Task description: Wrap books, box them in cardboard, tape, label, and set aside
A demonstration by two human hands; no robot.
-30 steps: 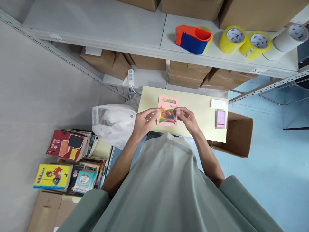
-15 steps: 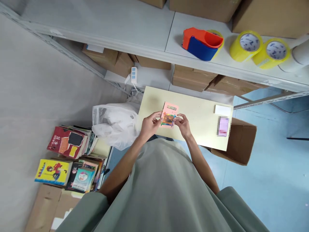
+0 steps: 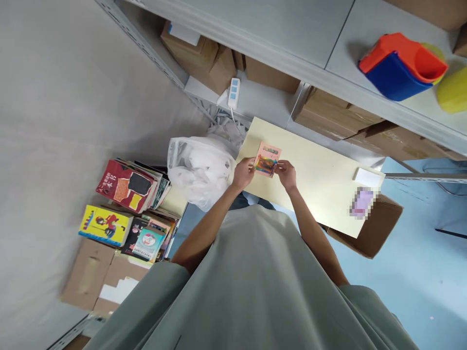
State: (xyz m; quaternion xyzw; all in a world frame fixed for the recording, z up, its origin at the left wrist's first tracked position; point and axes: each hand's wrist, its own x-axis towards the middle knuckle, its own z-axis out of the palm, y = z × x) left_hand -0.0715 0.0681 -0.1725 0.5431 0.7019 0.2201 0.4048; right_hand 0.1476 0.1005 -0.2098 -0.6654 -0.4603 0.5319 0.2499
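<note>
A small pink book (image 3: 267, 158) with a colourful picture on its cover is held over the pale yellow table (image 3: 314, 170). My left hand (image 3: 244, 173) grips its left edge, fingers closed on it. At the opposite edge, my right hand (image 3: 286, 175) pinches the book between thumb and fingers. The cover faces up toward me. Left of my left hand, a white plastic bag (image 3: 200, 170) bulges against the table's end. A white box (image 3: 368, 177) and a blurred purple item (image 3: 361, 202) lie at the table's right end.
Stacked books (image 3: 126, 184) stand at the left, near a cardboard box (image 3: 87, 272). An open carton (image 3: 383, 226) sits below the table's right end. Shelving behind holds cartons (image 3: 335, 114), a power strip (image 3: 234, 93) and a red-and-blue tape dispenser (image 3: 399, 68).
My view has turned and shifted left, so the shelf and table appear tilted and further right. Both hands still hold the pink book; my right hand now sits at its right edge.
</note>
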